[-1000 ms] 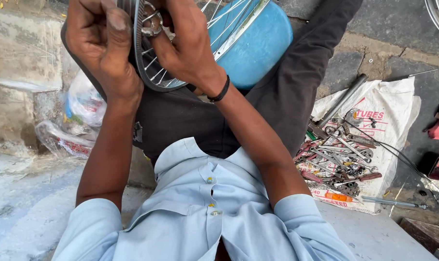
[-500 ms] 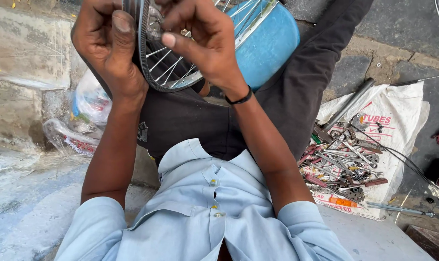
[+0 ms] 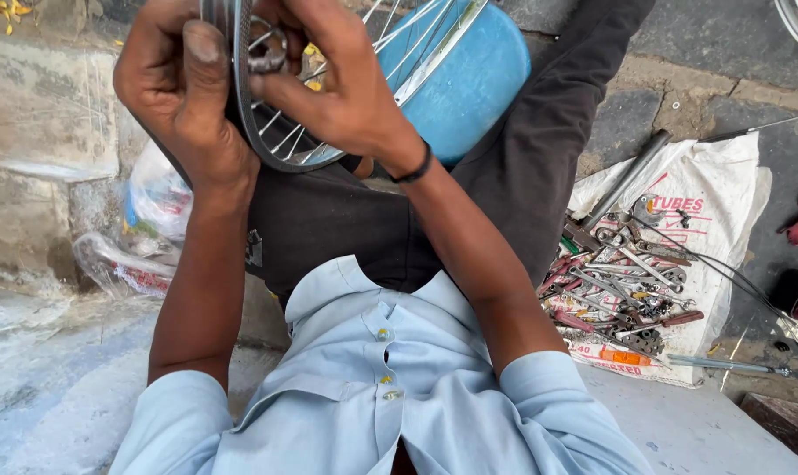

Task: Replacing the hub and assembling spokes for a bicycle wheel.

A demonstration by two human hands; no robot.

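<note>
Seen from above, over a lap in dark trousers [image 3: 513, 167] and a light blue shirt [image 3: 390, 396].

Small spoked wheel [image 3: 280, 145] held up high near the top of the view, above the lap, between both hands. Thin silver spokes and a dark rim.

Left hand [image 3: 174, 88] wrapped around the left side of the rim, thumb lying flat along it, fingers curled behind and holding tight.

Right hand [image 3: 342, 84] over the middle of the wheel, fingers bent and pinched narrow on a small round metal part [image 3: 267, 54] at the hub. Cannot tell exactly what that part is. Black band [image 3: 414, 167] around the right wrist.

Blue round tub [image 3: 469, 79] just behind the wheel, touching the spokes or right next to them; cannot tell which.

On the ground to the right, a white sack [image 3: 706, 220] laid flat. Pile of spanners and other metal tools [image 3: 623, 286] on it, plus a long grey rod [image 3: 627, 176] and a thin cable [image 3: 742, 281] running off to the side.

On the ground to the left, crumpled clear plastic bags [image 3: 148, 220] beside a stone step [image 3: 38, 132].
</note>
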